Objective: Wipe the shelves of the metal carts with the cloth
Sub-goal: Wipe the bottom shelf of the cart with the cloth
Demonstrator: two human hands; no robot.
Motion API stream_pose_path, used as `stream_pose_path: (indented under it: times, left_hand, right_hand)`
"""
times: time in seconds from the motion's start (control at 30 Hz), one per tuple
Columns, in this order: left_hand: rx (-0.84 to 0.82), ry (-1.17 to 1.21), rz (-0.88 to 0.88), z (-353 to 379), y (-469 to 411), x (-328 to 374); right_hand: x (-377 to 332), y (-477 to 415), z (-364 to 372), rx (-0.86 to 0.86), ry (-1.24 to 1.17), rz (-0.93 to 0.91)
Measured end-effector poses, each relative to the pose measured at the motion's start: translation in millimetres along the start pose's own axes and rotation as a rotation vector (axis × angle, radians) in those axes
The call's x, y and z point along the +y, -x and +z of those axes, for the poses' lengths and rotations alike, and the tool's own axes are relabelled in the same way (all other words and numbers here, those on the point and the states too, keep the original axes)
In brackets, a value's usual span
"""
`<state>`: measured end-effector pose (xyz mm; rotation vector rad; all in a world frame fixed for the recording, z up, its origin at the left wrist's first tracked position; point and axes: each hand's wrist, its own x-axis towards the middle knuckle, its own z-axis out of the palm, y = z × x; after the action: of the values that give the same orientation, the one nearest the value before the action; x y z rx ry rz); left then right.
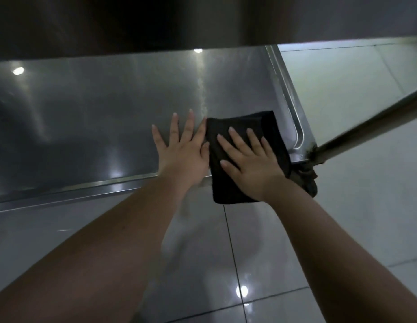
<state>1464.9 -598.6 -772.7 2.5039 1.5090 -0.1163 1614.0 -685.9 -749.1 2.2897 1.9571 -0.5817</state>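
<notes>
Presses a folded black cloth (pixel 230 187) onto the steel shelf (pixel 98 113) of the metal cart with the right hand (pixel 249 164) — palm down, fingers (pixel 234 136) straight and spread apart, none curled round the fabric. Rests the left hand (pixel 181 152) flat on bare steel just beside it, fingers likewise straight and fanned out, thumb side touching the cloth's left edge. Places the cloth at the shelf's front right corner: far edge close to the raised rim (pixel 293 117) that runs down the right side, near end hanging past the front lip (pixel 86 185) and over the floor tiles (pixel 284 241). Catches lamp reflections (pixel 18 71) as bright spots on the brushed metal, plus a pale streak (pixel 204 89) leading away from the left hand's fingertips (pixel 191 112) toward the back. Meets at that corner a round metal post (pixel 365 129) slanting up to the right, with a dark lump (pixel 308 180) beneath it, partly hidden behind the right wrist — too dim to name. Shows glossy pale tiling below and to the right, with thin dark grout lines. Ends above in a dark surface (pixel 156 24), detail lost in shadow.
</notes>
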Motion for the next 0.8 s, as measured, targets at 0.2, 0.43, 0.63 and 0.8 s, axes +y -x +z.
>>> stream_pose_path:
  times: [0.2, 0.43, 0.63, 0.8]
  left_hand:
    - [0.024, 0.084, 0.032, -9.4, 5.5, -2.2]
    - [0.066, 0.267, 0.081, -21.1, 19.5, 12.9]
    - [0.152, 0.733, -0.005, -27.2, 34.1, 50.6]
    - [0.16, 1.062, -0.194, -46.3, 46.4, 40.5]
  right_hand:
    - [-13.9, 6.7, 0.3, -0.016, -0.089, 0.046]
    - [13.9, -0.1, -26.9, 0.369, -0.366, 0.386]
    - [-1.5, 7.3, -25.6, 0.378, -0.709, 0.519]
    - [-22.1, 34.3, -34.9, 0.439, -1.174, 0.625]
